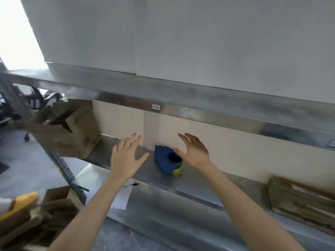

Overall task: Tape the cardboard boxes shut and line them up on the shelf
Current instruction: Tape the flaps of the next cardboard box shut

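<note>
Loose cardboard [45,214]: lowest and nearest, below my left elbow. It is open and untaped, and I could clip it by swinging that arm back carelessly.
Paper [123,196] and pen [133,184]: under my left forearm on the front lip. A dragged arm would likely sweep both off.
Labelled box [299,201]: on the shelf [181,185], well out past my right forearm. I cannot tell whether its seam is taped.
Left hand [126,156]: fingers straight and spread, palm down over bare shelf, holding nothing.
Right hand [194,151]: open and lightly cupped, also empty, with its thumb just beside the dispenser.
Tape dispenser [167,160]: blue with a yellow roll, standing between my hands and closer to the right one. As I judge it, a fast reach with the palm this open could knock it toward the back wall rather than close round it.
Open box [72,131]: beyond my left hand at the shelf's end, flaps up. It seems to overhang the corner, so a nudge from the left could tip it off.
</note>
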